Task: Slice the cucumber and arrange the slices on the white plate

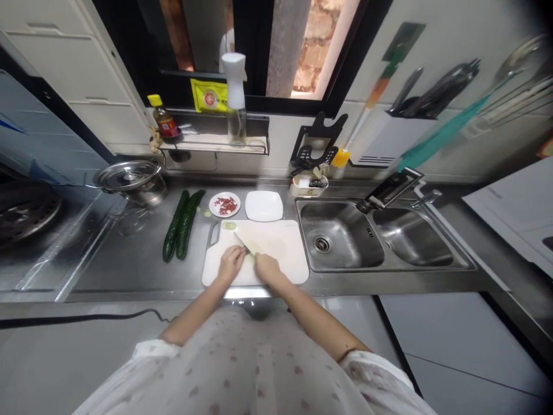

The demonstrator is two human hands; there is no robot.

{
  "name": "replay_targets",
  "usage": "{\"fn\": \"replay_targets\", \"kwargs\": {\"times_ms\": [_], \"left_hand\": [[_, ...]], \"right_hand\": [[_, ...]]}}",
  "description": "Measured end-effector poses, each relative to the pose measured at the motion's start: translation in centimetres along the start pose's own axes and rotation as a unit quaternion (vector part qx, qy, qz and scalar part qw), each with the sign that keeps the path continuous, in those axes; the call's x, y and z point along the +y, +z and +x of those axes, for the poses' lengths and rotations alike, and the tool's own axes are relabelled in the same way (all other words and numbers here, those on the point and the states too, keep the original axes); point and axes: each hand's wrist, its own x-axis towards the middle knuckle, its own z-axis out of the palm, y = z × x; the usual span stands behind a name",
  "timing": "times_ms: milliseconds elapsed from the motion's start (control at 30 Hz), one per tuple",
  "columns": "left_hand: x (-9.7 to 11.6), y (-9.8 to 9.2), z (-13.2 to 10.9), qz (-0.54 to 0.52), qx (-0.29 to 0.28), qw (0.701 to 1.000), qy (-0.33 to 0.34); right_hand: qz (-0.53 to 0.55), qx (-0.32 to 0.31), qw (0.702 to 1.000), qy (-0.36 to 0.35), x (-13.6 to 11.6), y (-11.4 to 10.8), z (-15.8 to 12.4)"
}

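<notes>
On the white cutting board (285, 266), my right hand (266, 269) is closed around a kitchen knife (242, 241), its blade slanting away to the upper left. My left hand (232, 263) lies just left of the blade, fingers pinched on a small dark green piece that looks like cucumber (246, 250). Pale green shows under the blade, partly covered by my hands. Several thin cucumber slices (228, 226) rest at the board's upper left. Two whole cucumbers (180, 227) lie side by side on the counter, left of the board.
Behind the board stand a small plate (212, 206) with chopped red bits and a bare white plate (264, 206). A double sink (341, 262) with a dark faucet (384, 193) adjoins on the right. A lidded steel pot (149, 193) stands left, below a shelf (207, 143) with bottles.
</notes>
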Motion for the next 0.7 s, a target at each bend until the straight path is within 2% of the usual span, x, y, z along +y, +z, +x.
{"fn": "replay_targets", "kwargs": {"times_ms": [433, 700], "left_hand": [[0.0, -0.1, 0.0, -0.001, -0.009, 1.0, -0.012], [0.1, -0.1, 0.0, -0.004, -0.006, 1.0, -0.019]], "right_hand": [[-0.019, -0.038, 0.999, 0.017, 2.0, 0.7, -3.2], [-0.021, -0.072, 0.997, 0.036, 2.8, -0.1, -4.9]]}}
